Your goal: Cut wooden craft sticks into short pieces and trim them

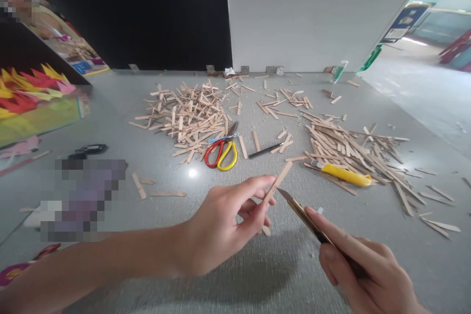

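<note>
My left hand (228, 221) pinches a thin wooden stick (279, 179) between thumb and fingers, held tilted above the grey table (154, 265). My right hand (364, 270) grips a utility knife (305, 213), index finger laid along its spine. The blade tip touches the stick's lower edge close to my left fingertips.
Piles of wooden stick pieces lie at back left (187, 115) and at right (353, 149). Red-and-yellow scissors (222, 149), a dark pen (265, 150) and a yellow cutter (346, 174) lie between them. Coloured paper shapes (29, 91) sit at far left. A white wall panel stands behind.
</note>
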`<state>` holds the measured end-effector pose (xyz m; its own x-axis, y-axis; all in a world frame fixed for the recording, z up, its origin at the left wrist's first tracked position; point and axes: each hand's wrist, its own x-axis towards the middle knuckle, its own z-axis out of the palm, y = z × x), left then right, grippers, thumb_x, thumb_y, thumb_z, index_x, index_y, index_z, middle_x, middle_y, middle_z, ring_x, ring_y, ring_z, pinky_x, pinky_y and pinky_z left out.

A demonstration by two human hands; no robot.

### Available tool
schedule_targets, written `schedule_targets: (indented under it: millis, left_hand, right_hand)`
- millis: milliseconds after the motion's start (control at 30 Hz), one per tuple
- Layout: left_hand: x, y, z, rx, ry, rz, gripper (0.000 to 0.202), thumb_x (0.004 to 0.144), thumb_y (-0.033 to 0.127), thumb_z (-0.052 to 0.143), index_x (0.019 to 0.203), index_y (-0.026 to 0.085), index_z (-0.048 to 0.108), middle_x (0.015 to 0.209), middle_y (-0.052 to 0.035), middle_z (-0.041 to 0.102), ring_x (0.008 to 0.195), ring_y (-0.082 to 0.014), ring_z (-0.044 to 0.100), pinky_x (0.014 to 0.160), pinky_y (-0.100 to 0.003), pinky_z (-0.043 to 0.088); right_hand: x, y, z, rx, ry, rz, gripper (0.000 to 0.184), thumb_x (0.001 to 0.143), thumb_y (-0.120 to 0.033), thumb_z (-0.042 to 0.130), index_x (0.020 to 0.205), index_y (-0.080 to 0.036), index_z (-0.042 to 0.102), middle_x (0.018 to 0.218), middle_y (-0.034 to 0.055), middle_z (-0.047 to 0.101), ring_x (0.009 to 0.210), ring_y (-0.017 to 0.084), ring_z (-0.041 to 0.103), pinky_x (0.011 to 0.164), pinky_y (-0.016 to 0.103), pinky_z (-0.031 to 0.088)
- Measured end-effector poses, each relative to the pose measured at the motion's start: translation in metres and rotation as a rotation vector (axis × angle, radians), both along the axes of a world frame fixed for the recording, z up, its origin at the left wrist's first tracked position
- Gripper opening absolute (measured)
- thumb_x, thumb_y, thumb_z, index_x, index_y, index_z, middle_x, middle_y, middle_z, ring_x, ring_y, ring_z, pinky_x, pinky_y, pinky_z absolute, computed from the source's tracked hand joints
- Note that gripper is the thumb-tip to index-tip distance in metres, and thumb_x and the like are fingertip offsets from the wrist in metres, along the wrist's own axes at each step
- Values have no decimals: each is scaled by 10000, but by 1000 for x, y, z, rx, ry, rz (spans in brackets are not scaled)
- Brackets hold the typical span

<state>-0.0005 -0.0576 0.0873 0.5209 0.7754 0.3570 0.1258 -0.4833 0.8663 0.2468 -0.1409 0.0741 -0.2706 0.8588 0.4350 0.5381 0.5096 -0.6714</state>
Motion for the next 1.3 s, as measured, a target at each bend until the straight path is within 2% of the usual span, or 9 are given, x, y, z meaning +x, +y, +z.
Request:
schedule_targets:
  millis: [167, 367, 533, 600, 800, 933, 1100, 1200, 1300]
  left_hand:
    - [-1, 0, -12, 237, 73, 59, 375, 1079, 79, 574, 1435, 196, 575, 1120, -41, 846, 869, -117, 846, 816, -144, 673]
    - [1, -2, -18, 161, 94, 39, 324, 1113, 150, 531, 1433, 199, 550, 1047, -34, 847, 831, -129, 849, 744, -149, 678]
    - [3, -1, -23, 203, 114, 77, 299, 1090, 152, 551, 1383, 209, 563, 1009, -28, 850, 788, -142, 843, 730, -182, 668]
    - [3, -1, -20, 161, 103, 75, 269, 1078, 153, 565, 1341, 209, 570, 1008, -25, 857, 770, -138, 839, 706, -177, 652]
    - [6, 2, -3, -162, 85, 50, 200, 1042, 237, 651, 1236, 189, 631, 998, -21, 875, 686, -141, 820, 699, -206, 642]
    - [9, 3, -3, -206, 59, 50, 174, 1066, 272, 616, 1134, 152, 723, 854, -17, 857, 758, -165, 835, 656, -191, 616]
    - [8, 2, -18, 39, 98, 79, 414, 1067, 171, 611, 1478, 126, 618, 801, 10, 826, 642, -121, 772, 662, -189, 601]
    - [7, 0, -28, 195, 143, 103, 370, 1082, 160, 577, 1450, 148, 616, 793, 2, 814, 612, -126, 745, 564, -181, 543]
    - [7, 0, -33, 242, 160, 113, 315, 1091, 166, 561, 1403, 158, 602, 786, 1, 806, 562, -123, 713, 519, -183, 505]
  right_hand:
    - [-3, -2, -2, 9, -10, -34, 694, 1032, -57, 506, 1681, -301, 474, 549, -87, 539, 353, 89, 480, 357, 166, 409]
    - [-2, -6, -8, 27, -54, -77, 641, 1053, -94, 524, 1668, -273, 496, 562, -74, 563, 357, 96, 485, 347, 176, 420]
    - [-4, -10, -17, 88, -107, -138, 665, 1056, -98, 552, 1683, -302, 465, 596, -72, 586, 387, 104, 527, 404, 205, 491]
    - [-5, -10, -18, 97, -113, -139, 680, 1057, -93, 547, 1691, -317, 446, 603, -78, 595, 390, 103, 532, 412, 209, 499]
    - [-7, -3, -15, 129, -132, -125, 647, 1064, -93, 524, 1676, -297, 473, 575, -95, 564, 364, 94, 471, 381, 202, 444]
    - [-8, 0, -12, 112, -106, -112, 550, 1062, -97, 528, 1594, -220, 589, 534, -100, 518, 358, 87, 427, 358, 184, 400]
    - [-10, -6, -13, 44, -114, -130, 439, 1079, -140, 532, 1491, -137, 684, 517, -87, 508, 352, 82, 426, 333, 174, 368]
    - [-14, -12, -17, 56, -131, -166, 447, 1083, -137, 541, 1512, -149, 666, 534, -79, 547, 360, 80, 455, 351, 173, 389]
    - [-18, -14, -21, 156, -163, -161, 560, 1076, -83, 515, 1624, -197, 548, 567, -83, 581, 368, 82, 469, 410, 192, 445]
